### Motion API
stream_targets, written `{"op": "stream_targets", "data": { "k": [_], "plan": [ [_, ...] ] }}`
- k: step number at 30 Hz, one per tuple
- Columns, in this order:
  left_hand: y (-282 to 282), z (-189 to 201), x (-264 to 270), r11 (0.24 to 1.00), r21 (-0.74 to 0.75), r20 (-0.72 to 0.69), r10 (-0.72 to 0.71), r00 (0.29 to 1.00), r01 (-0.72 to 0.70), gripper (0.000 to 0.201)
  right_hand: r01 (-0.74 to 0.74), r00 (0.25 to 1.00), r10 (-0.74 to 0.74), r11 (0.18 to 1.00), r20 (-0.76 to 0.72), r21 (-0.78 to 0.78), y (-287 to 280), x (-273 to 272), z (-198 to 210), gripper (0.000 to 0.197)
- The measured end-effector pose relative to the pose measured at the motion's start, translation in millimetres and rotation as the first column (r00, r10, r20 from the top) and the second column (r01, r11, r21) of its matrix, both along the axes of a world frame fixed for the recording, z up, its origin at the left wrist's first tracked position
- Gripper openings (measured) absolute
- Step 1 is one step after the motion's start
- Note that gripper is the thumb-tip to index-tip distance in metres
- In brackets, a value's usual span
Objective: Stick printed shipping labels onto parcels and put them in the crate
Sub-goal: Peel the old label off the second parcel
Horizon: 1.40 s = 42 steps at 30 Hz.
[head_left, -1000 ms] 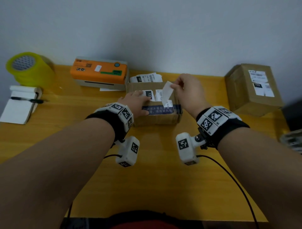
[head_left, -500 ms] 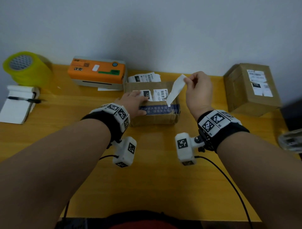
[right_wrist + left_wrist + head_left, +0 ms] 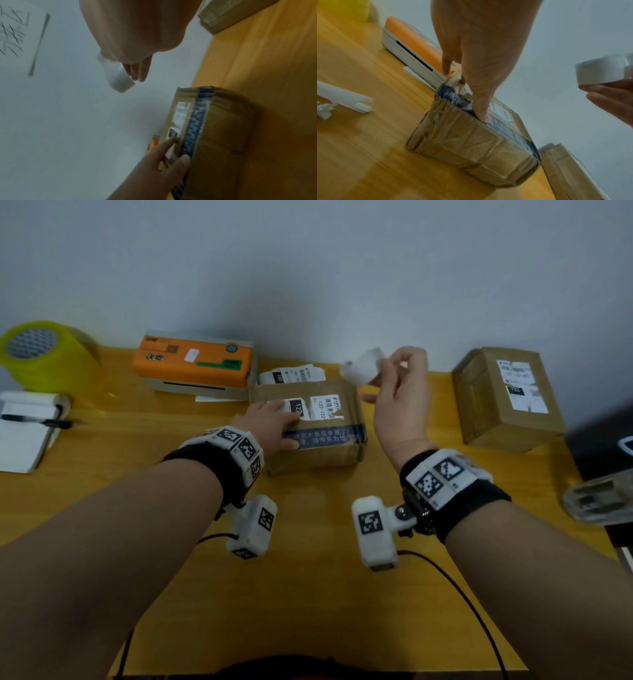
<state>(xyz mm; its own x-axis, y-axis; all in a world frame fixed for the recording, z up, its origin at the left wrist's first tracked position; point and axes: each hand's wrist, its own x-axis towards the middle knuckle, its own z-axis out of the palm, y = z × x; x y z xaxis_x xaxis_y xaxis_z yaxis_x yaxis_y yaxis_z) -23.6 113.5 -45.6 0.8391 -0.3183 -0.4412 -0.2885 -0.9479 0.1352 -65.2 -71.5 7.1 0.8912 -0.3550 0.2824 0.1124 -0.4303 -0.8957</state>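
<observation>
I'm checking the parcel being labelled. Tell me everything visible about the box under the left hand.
The cardboard box is brown, taped over, with a blue printed tape strip along its top front edge and torn white label pieces on top. It lies flat on the wooden table, in front of the orange printer. The left hand presses its top with straight fingers.

Bare table (image 3: 308, 594) nearside; printer (image 3: 195, 364) and second parcel (image 3: 507, 395) seemingly flank it.

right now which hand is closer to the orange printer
Left. The left hand rests on the taped parcel just in front of the orange printer; the right hand is raised further right, pinching a white strip.
</observation>
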Motion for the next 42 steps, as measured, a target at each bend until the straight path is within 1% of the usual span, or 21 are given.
{"op": "stream_targets", "data": {
  "k": [2, 4, 6, 8, 10, 11, 12, 13, 14, 15, 17, 20, 22, 24, 27, 29, 34, 36, 38, 40, 42],
  "plan": [
    [0, 6, 0, 0.998, -0.062, 0.004, 0.011, 1.000, -0.011, 0.061, -0.078, 0.997, 0.078, 0.995, -0.008, -0.062, 3, 5, 10, 0.023],
    [4, 14, -1, 0.952, -0.280, 0.012, 0.131, 0.991, -0.123, 0.045, -0.171, 0.985, 0.164, 0.970, -0.055, -0.173, 7, 5, 11, 0.014],
    [12, 22, -3, 0.792, -0.555, -0.029, 0.286, 0.958, -0.254, 0.035, -0.269, 0.961, 0.246, 0.937, -0.129, -0.224, 13, -1, 4, 0.008],
    [21, 32, -6, 0.594, -0.722, -0.144, 0.372, 0.917, -0.354, 0.039, -0.349, 0.932, 0.305, 0.902, -0.194, -0.254, 21, -7, -5, 0.004],
    [30, 40, -9, 0.412, -0.755, -0.378, 0.361, 0.852, -0.510, 0.049, -0.417, 0.902, 0.347, 0.853, -0.258, -0.313, 34, -11, -12, 0.011],
    [35, 43, -10, 0.375, -0.727, -0.474, 0.331, 0.816, -0.575, 0.052, -0.456, 0.883, 0.377, 0.829, -0.281, -0.323, 42, -12, -15, 0.013],
    [41, 44, -13, 0.388, -0.697, -0.523, 0.299, 0.798, -0.603, 0.051, -0.497, 0.862, 0.412, 0.802, -0.295, -0.332, 51, -12, -18, 0.014],
    [47, 44, -16, 0.426, -0.683, -0.525, 0.278, 0.804, -0.593, 0.045, -0.534, 0.842, 0.448, 0.772, -0.301, -0.343, 61, -12, -20, 0.014],
    [54, 42, -19, 0.452, -0.686, -0.505, 0.267, 0.820, -0.570, 0.036, -0.567, 0.821, 0.477, 0.742, -0.312, -0.357, 71, -12, -23, 0.014],
    [61, 39, -22, 0.451, -0.701, -0.477, 0.279, 0.833, -0.553, 0.028, -0.595, 0.802, 0.501, 0.714, -0.325, -0.369, 79, -12, -26, 0.015],
    [76, 34, -28, 0.410, -0.727, -0.440, 0.338, 0.832, -0.551, 0.019, -0.640, 0.768, 0.543, 0.658, -0.339, -0.396, 93, -11, -32, 0.017],
    [96, 25, -36, 0.364, -0.738, -0.417, 0.418, 0.807, -0.569, 0.017, -0.704, 0.705, 0.627, 0.557, -0.333, -0.440, 107, -10, -44, 0.016],
    [108, 14, -40, 0.399, -0.719, -0.373, 0.471, 0.800, -0.570, 0.016, -0.742, 0.658, 0.659, 0.486, -0.364, -0.463, 113, -12, -51, 0.021],
    [119, 1, -43, 0.508, -0.649, -0.267, 0.545, 0.795, -0.566, 0.014, -0.713, 0.681, 0.636, 0.463, -0.363, -0.526, 115, -11, -56, 0.027],
    [131, -22, -49, 0.654, -0.511, -0.153, 0.569, 0.808, -0.558, 0.017, -0.623, 0.778, 0.493, 0.522, -0.390, -0.583, 109, -8, -61, 0.031],
    [133, -37, -51, 0.707, -0.438, -0.132, 0.560, 0.818, -0.555, 0.019, -0.575, 0.818, 0.400, 0.548, -0.413, -0.608, 102, -4, -66, 0.029],
    [128, -63, -49, 0.801, -0.276, -0.116, 0.521, 0.846, -0.531, 0.008, -0.552, 0.832, 0.330, 0.574, -0.447, -0.604, 94, -8, -85, 0.033],
    [128, -68, -49, 0.874, -0.133, -0.057, 0.464, 0.884, -0.468, 0.016, -0.522, 0.851, 0.316, 0.605, -0.420, -0.602, 96, -10, -90, 0.032],
    [129, -72, -49, 0.934, -0.009, 0.013, 0.358, 0.934, -0.358, 0.029, -0.497, 0.866, 0.311, 0.620, -0.392, -0.607, 98, -7, -91, 0.029],
    [128, -70, -48, 0.970, 0.041, -0.002, 0.242, 0.970, -0.242, 0.029, -0.476, 0.879, 0.311, 0.634, -0.362, -0.610, 97, 1, -88, 0.024],
    [128, -67, -45, 0.985, 0.045, -0.062, 0.170, 0.983, -0.168, 0.023, -0.433, 0.900, 0.277, 0.643, -0.336, -0.632, 91, 13, -82, 0.025]
  ]
}}
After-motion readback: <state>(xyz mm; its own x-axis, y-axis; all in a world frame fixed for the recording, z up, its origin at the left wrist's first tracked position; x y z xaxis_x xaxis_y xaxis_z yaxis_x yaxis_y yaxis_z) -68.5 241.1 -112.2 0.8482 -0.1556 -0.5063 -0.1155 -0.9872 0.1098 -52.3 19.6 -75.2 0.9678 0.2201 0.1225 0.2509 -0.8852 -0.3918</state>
